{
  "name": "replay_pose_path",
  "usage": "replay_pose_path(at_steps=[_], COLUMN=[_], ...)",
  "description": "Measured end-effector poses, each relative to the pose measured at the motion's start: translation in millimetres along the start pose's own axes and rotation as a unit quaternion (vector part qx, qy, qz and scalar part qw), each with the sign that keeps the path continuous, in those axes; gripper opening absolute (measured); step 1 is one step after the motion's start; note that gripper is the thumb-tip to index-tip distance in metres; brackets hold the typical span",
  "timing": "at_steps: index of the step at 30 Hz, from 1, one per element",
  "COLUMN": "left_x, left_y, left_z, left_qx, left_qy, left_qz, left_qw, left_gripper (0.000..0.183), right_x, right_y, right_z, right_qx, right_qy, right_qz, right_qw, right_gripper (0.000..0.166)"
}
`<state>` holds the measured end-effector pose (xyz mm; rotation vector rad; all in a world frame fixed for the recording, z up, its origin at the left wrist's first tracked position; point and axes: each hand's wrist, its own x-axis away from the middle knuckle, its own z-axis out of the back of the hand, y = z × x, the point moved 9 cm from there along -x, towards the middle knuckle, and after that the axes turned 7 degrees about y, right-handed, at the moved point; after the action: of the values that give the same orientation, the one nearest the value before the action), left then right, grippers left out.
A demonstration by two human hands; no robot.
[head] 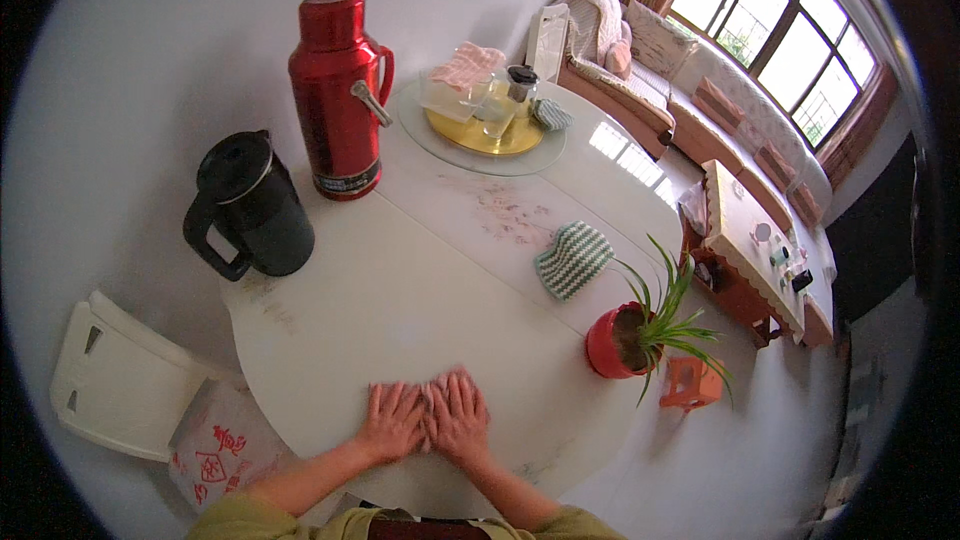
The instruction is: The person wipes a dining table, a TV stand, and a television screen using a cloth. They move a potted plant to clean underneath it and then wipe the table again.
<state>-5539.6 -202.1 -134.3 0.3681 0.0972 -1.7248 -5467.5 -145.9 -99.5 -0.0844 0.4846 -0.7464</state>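
My left hand (391,421) and my right hand (459,417) rest side by side, palms down, at the near edge of the pale round table (360,315). Their thumbs meet or nearly meet, and the fingers point away from me, a little apart and slightly blurred. Nothing shows in either hand; what is under the palms is hidden. Beyond them to the right lies a green-and-white striped knitted cloth (575,260). A red pot (613,345) with a spider plant (671,322) stands near the right edge.
At the far left stand a black lidded jug (259,210) and a red thermos flask (337,105). A glass turntable (420,146) bears a gold tray (517,142) with a glass teapot (517,94). A white chair (124,382) is at left, an orange stool (690,382) at right.
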Motion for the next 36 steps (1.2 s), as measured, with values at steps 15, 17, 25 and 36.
replay_pose_path(at_steps=[15, 17, 25, 36], left_x=[-169, -153, -24, 9], left_y=[47, 82, 176, 94], left_z=[-77, -86, -39, 1], left_qx=[0.024, 0.075, 0.165, 0.114], left_qy=[-0.110, -0.115, -0.073, 0.013], left_qz=[-0.039, -0.093, -0.267, -0.162], left_qw=[0.993, 0.986, 0.947, 0.980], left_gripper=[0.061, 0.061, 0.054, 0.054], right_x=[-16, 26, 179, 105], right_y=[184, 184, 95, 34], right_z=[31, 46, 70, 42], right_qx=[0.149, 0.163, 0.176, 0.056], right_qy=[0.078, 0.058, -0.035, -0.050], right_qz=[-0.190, -0.230, -0.234, -0.112], right_qw=[0.967, 0.958, 0.956, 0.991], right_gripper=[0.054, 0.053, 0.058, 0.060])
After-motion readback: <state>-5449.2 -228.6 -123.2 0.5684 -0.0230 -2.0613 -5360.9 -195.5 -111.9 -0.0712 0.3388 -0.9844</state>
